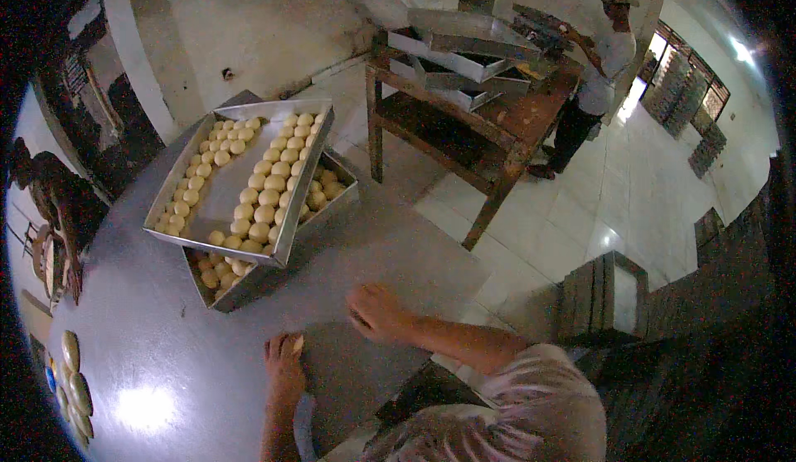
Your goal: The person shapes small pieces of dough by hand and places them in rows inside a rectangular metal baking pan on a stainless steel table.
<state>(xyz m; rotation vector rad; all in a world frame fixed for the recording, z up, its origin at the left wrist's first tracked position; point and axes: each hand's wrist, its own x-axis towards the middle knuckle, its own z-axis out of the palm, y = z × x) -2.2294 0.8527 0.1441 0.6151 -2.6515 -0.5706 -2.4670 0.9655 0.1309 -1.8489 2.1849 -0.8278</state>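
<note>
My left hand [284, 364] rests on the grey tabletop [398, 255] near its front edge, fingers curled downward. A small pale patch shows beside its thumb; I cannot tell whether it is dough. To its right, my right hand [379, 313] is curled in a loose fist against the table, and whatever lies under its fingers is hidden. Beyond both hands stands a metal tray [292, 205] holding rows of round dough balls [264, 197], with a bare strip down its middle. It sits crosswise on a second metal tray [347, 188] that also holds dough balls.
Several long, shiny pieces [76, 391] lie at the table's left edge. Another person [54, 213] is beyond that edge. At the back, a person [609, 55] stands by a wooden table [497, 143] stacked with metal trays [473, 35]. More trays [601, 296] stand on the floor at right.
</note>
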